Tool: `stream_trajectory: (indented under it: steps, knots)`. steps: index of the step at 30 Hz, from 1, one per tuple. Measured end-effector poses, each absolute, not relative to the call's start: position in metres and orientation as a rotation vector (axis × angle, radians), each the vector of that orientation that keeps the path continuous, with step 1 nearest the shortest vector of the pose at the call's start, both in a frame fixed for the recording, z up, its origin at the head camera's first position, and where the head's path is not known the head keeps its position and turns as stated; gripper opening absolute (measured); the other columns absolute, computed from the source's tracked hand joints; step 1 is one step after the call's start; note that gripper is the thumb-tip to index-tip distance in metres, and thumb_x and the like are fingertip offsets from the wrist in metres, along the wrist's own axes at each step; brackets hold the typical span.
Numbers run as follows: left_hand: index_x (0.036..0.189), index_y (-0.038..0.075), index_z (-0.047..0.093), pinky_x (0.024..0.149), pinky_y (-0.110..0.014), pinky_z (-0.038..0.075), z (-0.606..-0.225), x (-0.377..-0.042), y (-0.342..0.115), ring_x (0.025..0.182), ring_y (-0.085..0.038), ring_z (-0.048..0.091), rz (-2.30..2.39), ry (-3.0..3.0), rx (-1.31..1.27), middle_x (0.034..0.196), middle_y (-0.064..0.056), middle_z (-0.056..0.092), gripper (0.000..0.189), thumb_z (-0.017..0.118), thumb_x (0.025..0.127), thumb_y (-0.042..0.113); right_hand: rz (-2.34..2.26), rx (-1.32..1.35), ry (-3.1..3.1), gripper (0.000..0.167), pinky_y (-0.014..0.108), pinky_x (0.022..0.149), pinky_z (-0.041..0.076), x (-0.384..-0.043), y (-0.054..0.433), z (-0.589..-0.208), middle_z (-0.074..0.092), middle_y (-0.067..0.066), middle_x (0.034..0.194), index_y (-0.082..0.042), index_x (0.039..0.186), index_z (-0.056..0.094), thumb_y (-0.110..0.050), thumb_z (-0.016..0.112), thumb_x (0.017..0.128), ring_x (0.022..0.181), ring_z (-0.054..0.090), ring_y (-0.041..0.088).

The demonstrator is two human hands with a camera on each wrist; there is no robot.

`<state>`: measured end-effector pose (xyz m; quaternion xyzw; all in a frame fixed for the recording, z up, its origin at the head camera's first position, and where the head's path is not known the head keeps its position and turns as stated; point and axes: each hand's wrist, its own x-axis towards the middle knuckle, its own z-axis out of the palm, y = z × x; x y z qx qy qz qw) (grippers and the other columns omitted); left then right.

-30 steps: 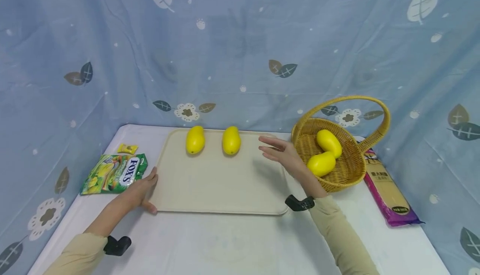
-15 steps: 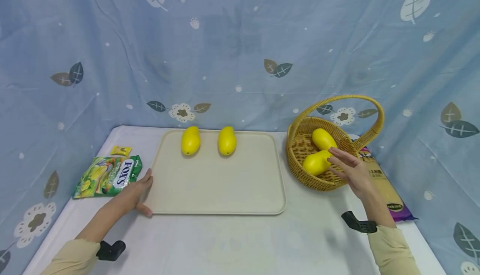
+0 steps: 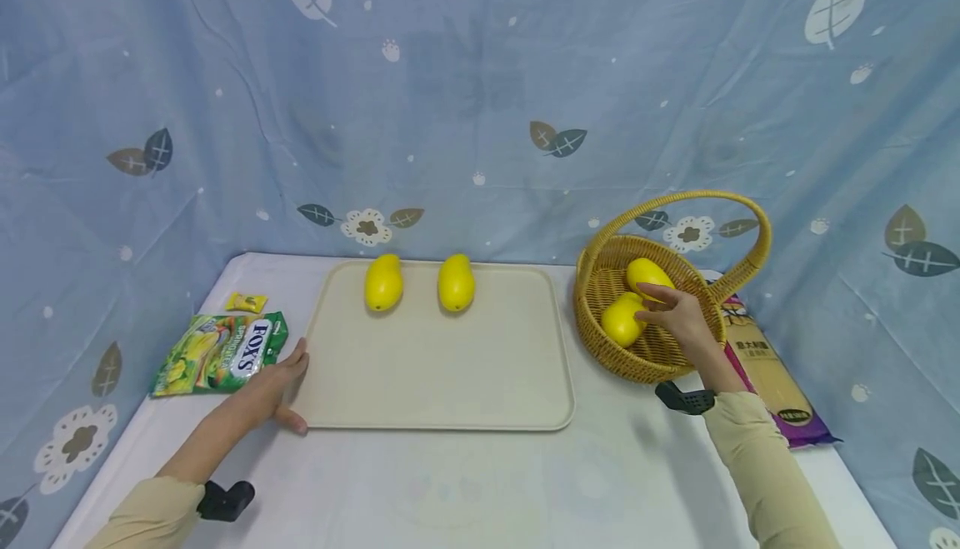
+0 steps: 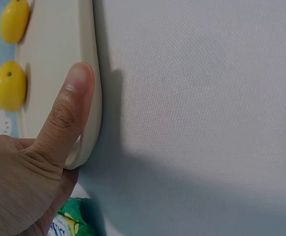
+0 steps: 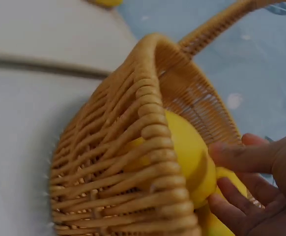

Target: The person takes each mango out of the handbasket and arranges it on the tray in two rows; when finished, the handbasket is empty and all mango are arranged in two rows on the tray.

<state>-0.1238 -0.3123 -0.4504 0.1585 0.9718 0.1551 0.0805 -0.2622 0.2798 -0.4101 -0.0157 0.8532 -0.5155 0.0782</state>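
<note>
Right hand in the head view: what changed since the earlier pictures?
The right hand moved rightward from above the tray to the basket's right side, then left to the nearer yellow fruit inside, its fingertips now touching it. That fruit appears nudged slightly left; a grip is unclear. The left hand stayed at the tray's left edge, and both fruits on the tray stayed put.

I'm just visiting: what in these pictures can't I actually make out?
Head view: part of the purple-edged packet, behind the basket.
Head view: part of the farther yellow fruit in it, behind the right hand.
Head view: print on the small yellow wrapper, too small.
Left wrist view: most of the green bag, hidden by the left hand and cut off by the bottom edge.
</note>
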Motion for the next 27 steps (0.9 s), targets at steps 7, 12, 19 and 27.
stream_trajectory:
  steps: [7,12,19,27]
  knots:
    - [0.128,-0.026,0.037,0.101,-0.058,0.036,-0.451,-0.123,-0.312,0.123,-0.057,0.035,0.465,2.899,0.454,0.139,-0.045,0.023,0.116,0.087,0.046,0.039,-1.409,-0.039,2.527,0.06,0.049,0.1,0.047,-0.274,0.278,-0.408,0.027,0.031,0.15,0.006,0.141,0.04,-0.004,0.067,0.089,0.13,0.039,0.046]
    - [0.129,-0.025,0.036,0.101,-0.058,0.037,-0.45,-0.124,-0.312,0.124,-0.057,0.034,0.458,2.911,0.446,0.14,-0.044,0.024,0.117,0.087,0.046,0.038,-1.477,-0.072,2.343,0.07,0.041,0.094,0.053,-0.274,0.286,-0.413,0.02,0.029,0.153,0.001,0.146,0.034,-0.006,0.07,0.086,0.136,0.03,0.046]
    - [0.13,-0.025,0.035,0.101,-0.058,0.037,-0.452,-0.125,-0.314,0.124,-0.057,0.034,0.461,2.897,0.442,0.139,-0.045,0.024,0.118,0.087,0.046,0.039,-1.542,-0.056,2.273,0.073,0.043,0.106,0.042,-0.273,0.286,-0.421,0.017,0.024,0.156,-0.001,0.149,0.027,-0.006,0.068,0.088,0.14,0.021,0.043]
    - [0.13,-0.025,0.035,0.101,-0.058,0.037,-0.456,-0.125,-0.314,0.124,-0.056,0.035,0.452,2.915,0.457,0.139,-0.044,0.025,0.118,0.087,0.046,0.038,-1.436,-0.267,2.174,0.066,0.04,0.095,0.052,-0.273,0.293,-0.428,0.006,0.028,0.156,-0.009,0.152,0.018,-0.021,0.055,0.099,0.136,0.029,0.044]
